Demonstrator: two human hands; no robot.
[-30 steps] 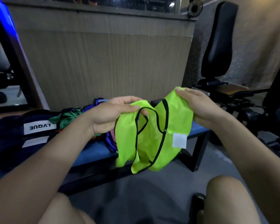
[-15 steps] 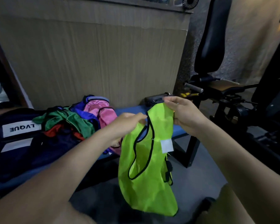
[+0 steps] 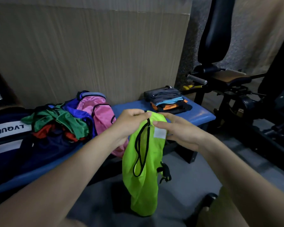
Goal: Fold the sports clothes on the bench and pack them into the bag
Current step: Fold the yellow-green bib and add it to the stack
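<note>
Blue table (image 3: 202, 114) carries a dark bag (image 3: 10, 145), loose coloured garments (image 3: 64, 122) and a folded stack (image 3: 167, 99). Neon-yellow vest (image 3: 143, 169) hangs before it, pinched at top by left hand (image 3: 129, 123); right hand (image 3: 179, 133) apparently grips its edge.

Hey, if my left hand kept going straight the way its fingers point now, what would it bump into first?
Probably your right hand: the left hand points right across the top of the yellow-green vest that both pinch, fingertips nearly meeting. Depth is unclear.
</note>
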